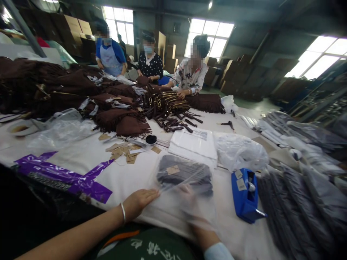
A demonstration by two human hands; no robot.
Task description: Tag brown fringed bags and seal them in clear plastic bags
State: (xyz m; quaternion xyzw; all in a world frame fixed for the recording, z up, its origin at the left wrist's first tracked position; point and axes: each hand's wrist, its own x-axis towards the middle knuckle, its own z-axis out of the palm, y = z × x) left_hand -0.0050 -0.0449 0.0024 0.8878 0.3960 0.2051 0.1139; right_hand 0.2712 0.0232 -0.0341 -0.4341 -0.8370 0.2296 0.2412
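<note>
A clear plastic bag lies in front of me on the white-covered table, its mouth towards me. Inside it is a flat dark item with a small tan tag on top. My left hand, with a pale bangle on the wrist, pinches the left edge of the plastic bag between closed fingers. My right hand reaches inside the bag up to the wrist, just short of the dark item's near edge. Plastic and motion blur hide how its fingers are set.
A blue tape dispenser stands right, beside stacked bagged dark items. White sheets, crumpled plastic and tan tags lie beyond. Purple tape is at left. Brown fringed bags pile up before several co-workers.
</note>
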